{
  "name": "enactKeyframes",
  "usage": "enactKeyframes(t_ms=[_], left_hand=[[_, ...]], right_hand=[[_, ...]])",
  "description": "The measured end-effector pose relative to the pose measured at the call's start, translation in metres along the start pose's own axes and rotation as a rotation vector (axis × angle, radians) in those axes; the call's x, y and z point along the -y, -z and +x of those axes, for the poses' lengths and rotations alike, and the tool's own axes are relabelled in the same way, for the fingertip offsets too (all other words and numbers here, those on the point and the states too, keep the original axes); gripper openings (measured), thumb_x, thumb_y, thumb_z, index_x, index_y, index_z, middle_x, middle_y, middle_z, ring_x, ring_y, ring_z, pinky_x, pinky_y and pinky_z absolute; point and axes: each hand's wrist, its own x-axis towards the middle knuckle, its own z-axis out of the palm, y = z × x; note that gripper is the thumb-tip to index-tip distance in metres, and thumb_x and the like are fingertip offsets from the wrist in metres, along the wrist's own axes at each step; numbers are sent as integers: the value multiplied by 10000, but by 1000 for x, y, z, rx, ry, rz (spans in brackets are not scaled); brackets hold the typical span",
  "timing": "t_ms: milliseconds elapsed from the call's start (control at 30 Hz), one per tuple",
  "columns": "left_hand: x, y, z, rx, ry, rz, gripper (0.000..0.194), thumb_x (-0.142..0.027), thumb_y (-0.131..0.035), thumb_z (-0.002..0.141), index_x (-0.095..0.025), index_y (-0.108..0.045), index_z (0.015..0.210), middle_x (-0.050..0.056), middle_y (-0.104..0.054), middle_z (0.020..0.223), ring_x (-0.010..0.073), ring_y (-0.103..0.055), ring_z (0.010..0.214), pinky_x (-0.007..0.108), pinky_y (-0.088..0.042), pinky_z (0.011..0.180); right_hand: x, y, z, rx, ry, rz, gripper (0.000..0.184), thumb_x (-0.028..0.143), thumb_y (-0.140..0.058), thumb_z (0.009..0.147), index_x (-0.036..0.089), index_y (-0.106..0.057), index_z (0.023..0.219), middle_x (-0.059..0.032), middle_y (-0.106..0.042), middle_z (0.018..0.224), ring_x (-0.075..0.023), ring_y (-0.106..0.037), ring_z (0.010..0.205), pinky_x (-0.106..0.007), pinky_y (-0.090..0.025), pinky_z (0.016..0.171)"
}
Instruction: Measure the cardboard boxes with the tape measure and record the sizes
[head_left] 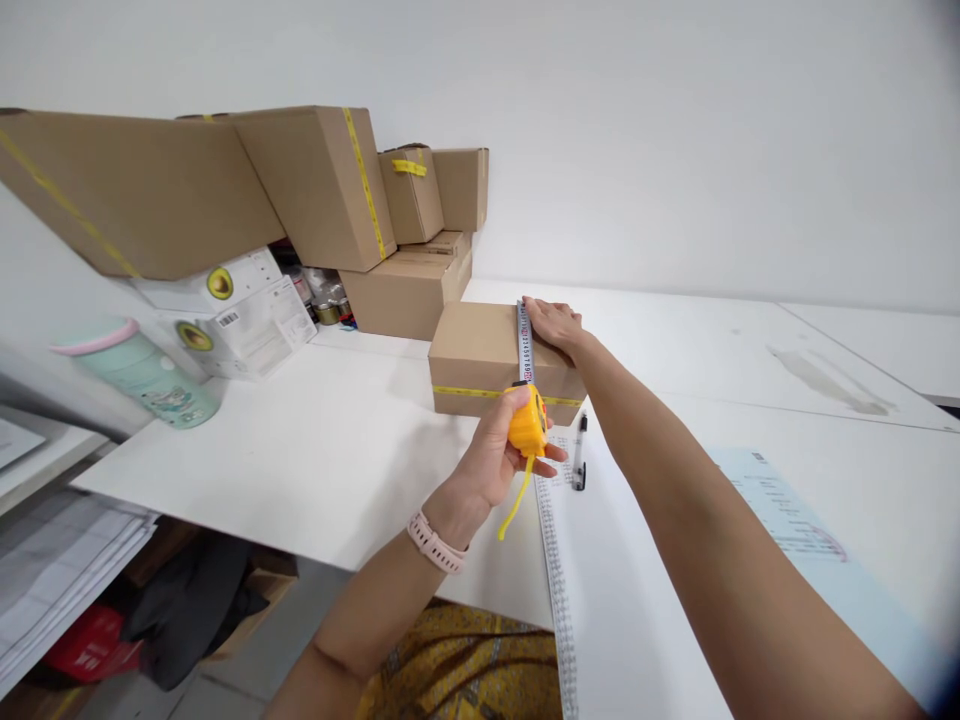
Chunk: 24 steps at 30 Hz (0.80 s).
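A small cardboard box [472, 345] with a strip of yellow tape around its side sits on the white table. My left hand [491, 450] is closed around a yellow tape measure [528, 420] in front of the box, and its yellow strap hangs down. The extended blade [526, 345] runs across the box top to the far edge. There my right hand [555, 322] lies on the box with its fingers at the blade's end, pressing it down; the fingertips are partly hidden.
A black-capped pen [580, 455] lies on an open spiral notebook [622, 580]. Blue printed paper [795, 520] is at the right. Several larger cardboard boxes [315, 190] are stacked at the back left, above white avocado-print boxes [262, 325]. A mint tumbler [142, 375] stands near the left edge.
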Motion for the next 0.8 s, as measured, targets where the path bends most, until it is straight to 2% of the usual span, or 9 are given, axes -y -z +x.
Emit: enactKeyframes(t_ms=[200, 433, 800], left_hand=[[-7, -5, 1, -22, 26, -12, 473, -584, -672, 776, -159, -603, 970, 31, -638, 871, 167, -691, 567, 258, -510, 464], [-6, -8, -2, -41, 18, -28, 515, -607, -713, 717, -157, -603, 942, 24, -637, 857, 159, -683, 555, 240, -499, 442], [-1, -9, -5, -47, 12, -3, 535, -627, -692, 721, -154, -596, 952, 45, -637, 895, 150, -670, 565, 239, -477, 453]], right_hand=[[-7, -13, 19, -11, -7, -97, 631, 504, -98, 1008, 238, -626, 1227, -129, -590, 1433, -394, -441, 1322, -630, -329, 1078], [-14, -23, 24, -60, 90, -260, 559, 379, -110, 1012, 261, -588, 1278, -150, -580, 1425, -434, -461, 1258, -665, -375, 948], [-17, -24, 23, -77, 114, -270, 570, 429, -87, 1025, 290, -569, 1295, -143, -585, 1402, -416, -457, 1253, -642, -362, 977]])
